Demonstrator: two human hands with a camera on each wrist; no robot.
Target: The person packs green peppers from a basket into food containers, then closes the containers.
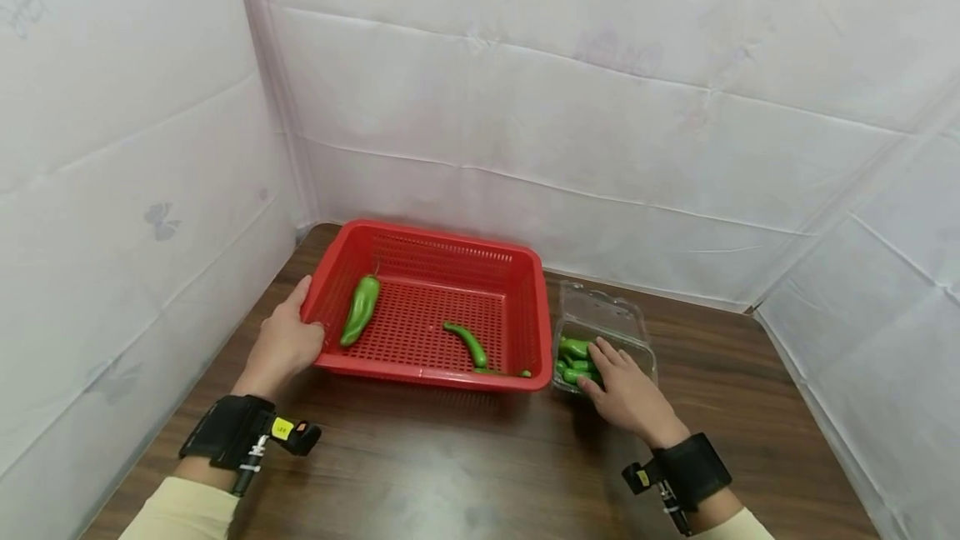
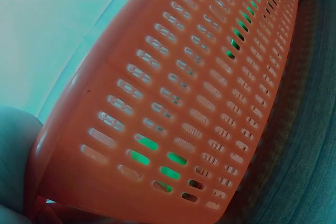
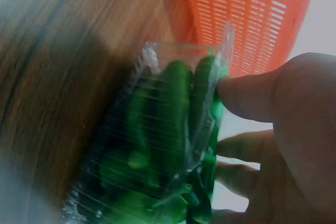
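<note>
The left hand (image 1: pixel 283 346) grips the left rim of the red basket (image 1: pixel 525 315), thumb hooked over the edge and fingers on the outer wall. The basket sits on the wooden table (image 1: pixel 465 465) and holds two green peppers: a thick one (image 1: pixel 361 309) near the left wall and a thin curved one (image 1: pixel 467 342) toward the front. Just right of the basket stands a clear clamshell box (image 1: pixel 603 315), lid open, with more peppers (image 1: pixel 576 359) inside. The right hand (image 1: pixel 626 390) reaches into the box, fingers curled around those peppers, thumb against the plastic edge.
</note>
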